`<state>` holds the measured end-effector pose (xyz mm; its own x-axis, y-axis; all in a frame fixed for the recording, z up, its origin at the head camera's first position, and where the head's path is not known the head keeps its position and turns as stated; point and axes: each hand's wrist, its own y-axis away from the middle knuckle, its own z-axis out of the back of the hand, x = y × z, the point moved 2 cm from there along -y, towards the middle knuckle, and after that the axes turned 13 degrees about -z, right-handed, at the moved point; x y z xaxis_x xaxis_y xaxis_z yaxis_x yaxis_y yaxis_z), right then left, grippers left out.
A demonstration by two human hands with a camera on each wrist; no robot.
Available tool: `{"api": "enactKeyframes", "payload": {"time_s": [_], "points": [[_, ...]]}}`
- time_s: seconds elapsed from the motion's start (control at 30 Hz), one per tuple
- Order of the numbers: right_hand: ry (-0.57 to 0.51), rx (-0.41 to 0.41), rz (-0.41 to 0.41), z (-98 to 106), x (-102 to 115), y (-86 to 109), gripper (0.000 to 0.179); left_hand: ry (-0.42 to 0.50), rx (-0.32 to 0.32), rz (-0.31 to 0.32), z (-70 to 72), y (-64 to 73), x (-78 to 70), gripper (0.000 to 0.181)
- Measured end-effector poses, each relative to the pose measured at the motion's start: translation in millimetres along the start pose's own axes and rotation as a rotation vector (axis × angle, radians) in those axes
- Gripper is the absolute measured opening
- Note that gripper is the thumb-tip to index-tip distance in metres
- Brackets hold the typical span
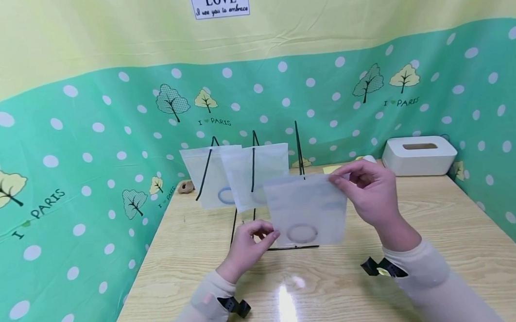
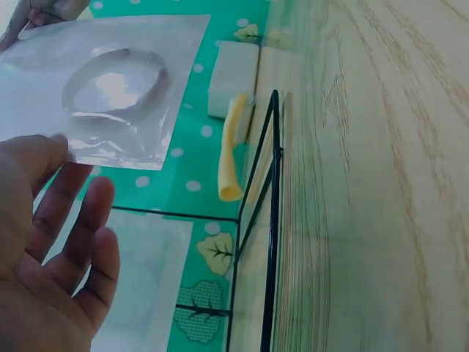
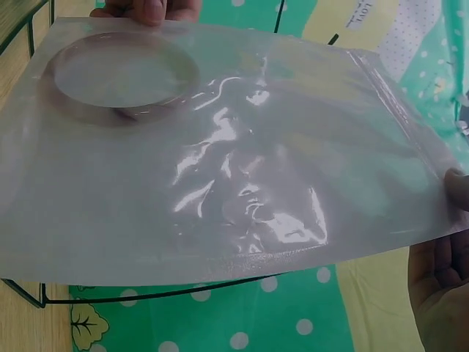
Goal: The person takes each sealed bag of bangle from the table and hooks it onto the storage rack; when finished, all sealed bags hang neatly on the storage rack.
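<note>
A frosted, translucent zip bag (image 1: 304,207) hangs between both hands, tilted a little, with a ring-shaped bangle (image 3: 146,111) lying inside near its bottom edge. My right hand (image 1: 373,194) pinches the bag's upper right corner between thumb and fingers. At the lower left edge, my left hand (image 1: 249,244) pinches the bag with thumb and forefinger; its other fingers are loosely bent in the left wrist view. Behind the bag stands a black wire rack (image 1: 293,247), partly hidden. Two similar bags hang on it, a left one (image 1: 197,164) with a blue ring inside and a middle one (image 1: 269,165).
A white tissue box (image 1: 420,157) stands at the table's back right. A yellow tube-like thing (image 2: 229,169) lies near it. Far left at the back is a small brown object (image 1: 186,186). A green and yellow patterned curtain (image 1: 87,155) encloses the wooden table (image 1: 159,283).
</note>
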<state>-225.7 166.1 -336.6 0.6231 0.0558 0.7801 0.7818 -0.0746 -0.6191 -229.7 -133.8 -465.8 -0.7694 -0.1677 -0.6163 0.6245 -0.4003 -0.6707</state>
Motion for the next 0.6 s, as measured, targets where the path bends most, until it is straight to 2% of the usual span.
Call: {"api": "enactKeyframes", "payload": {"time_s": [0.27, 0.47, 0.6], "points": [[0.103, 0.006, -0.013, -2.5, -2.4, -4.7, 0.016, -0.03, -0.026, 0.058, 4.2, 0.8, 3.2, 0.005], [0.099, 0.014, -0.042, -4.7, -6.5, -5.7, 0.015, -0.02, -0.026, 0.105, 6.0, 1.5, 6.6, 0.006], [0.114, 0.015, -0.042, -4.8, -8.5, -6.6, 0.017, -0.008, -0.037, 0.109, 6.2, 1.2, 9.2, 0.006]]}}
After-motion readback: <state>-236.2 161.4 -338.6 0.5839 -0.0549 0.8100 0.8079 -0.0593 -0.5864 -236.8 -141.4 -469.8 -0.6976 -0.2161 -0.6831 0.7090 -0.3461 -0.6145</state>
